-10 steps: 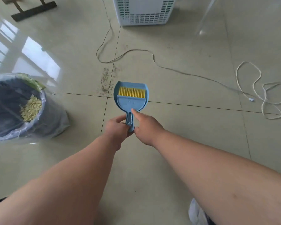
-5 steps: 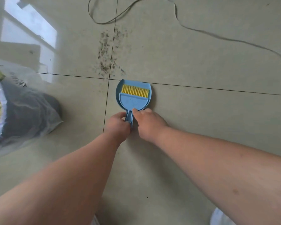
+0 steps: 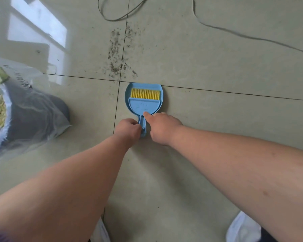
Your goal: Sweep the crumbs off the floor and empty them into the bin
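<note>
Blue plastic is sitting under both of my hands: the dustpan (image 3: pixel 128 95) is lying flat on the floor (image 3: pixel 217 128) with the brush (image 3: pixel 143 103) nested in it, yellow bristles pointing to the far side. My left hand (image 3: pixel 128 129) is curling round the left side of the stacked handle (image 3: pixel 143 127), fingers folded against it. My right hand (image 3: pixel 162 126) is lying on the right side of the same handle, its forefinger stretched straight and pressing down on the brush back; I cannot tell whether the other fingers are gripping anything beneath.

Crumbs (image 3: pixel 120 55) are lying scattered just beyond the pan's far lip, along the tile joint and slightly to the left. Nothing is in the pan yet. The bin (image 3: pixel 30 116), lined with a clear bag, is standing to the left, near but apart from the pan.

I am judging this as the step of separating the brush from the pan. Next I am expecting to need one hand pinning the pan while the other lifts the brush free, then bristles going behind the crumbs and drawing them back toward the pan's lip.
</note>
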`<state>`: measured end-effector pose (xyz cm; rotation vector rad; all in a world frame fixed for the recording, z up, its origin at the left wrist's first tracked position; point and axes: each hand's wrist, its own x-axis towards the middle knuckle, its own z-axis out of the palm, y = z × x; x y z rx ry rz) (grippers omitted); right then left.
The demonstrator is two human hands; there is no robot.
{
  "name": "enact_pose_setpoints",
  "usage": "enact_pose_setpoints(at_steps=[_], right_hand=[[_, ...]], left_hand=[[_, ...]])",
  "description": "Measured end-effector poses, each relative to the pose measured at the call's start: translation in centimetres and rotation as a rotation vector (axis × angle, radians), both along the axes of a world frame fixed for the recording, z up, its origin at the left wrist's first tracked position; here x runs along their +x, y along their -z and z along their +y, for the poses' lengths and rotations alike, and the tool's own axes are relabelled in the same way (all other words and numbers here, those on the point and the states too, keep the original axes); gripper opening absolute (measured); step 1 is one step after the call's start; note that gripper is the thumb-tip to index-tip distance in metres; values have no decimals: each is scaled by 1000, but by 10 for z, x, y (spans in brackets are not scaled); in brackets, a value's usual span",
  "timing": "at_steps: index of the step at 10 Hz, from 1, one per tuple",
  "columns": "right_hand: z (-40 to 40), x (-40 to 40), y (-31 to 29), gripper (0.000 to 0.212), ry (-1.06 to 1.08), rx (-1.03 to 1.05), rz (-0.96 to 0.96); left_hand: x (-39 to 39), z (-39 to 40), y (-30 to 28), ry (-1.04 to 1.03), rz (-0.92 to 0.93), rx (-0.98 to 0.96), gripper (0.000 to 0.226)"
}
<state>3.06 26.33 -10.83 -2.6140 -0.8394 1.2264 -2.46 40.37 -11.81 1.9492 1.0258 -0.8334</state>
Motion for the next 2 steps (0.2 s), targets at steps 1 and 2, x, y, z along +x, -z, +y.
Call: enact_pose_setpoints(at_steps=[1,2], right_hand=[[-5,-3,-7,82,33,-31,-42],[-18,-2,-21,90,107,-81,-93]], left_hand=[[-3,-2,-6,57,-14,18,20],[-12,-5,-13,173,20,75,27]])
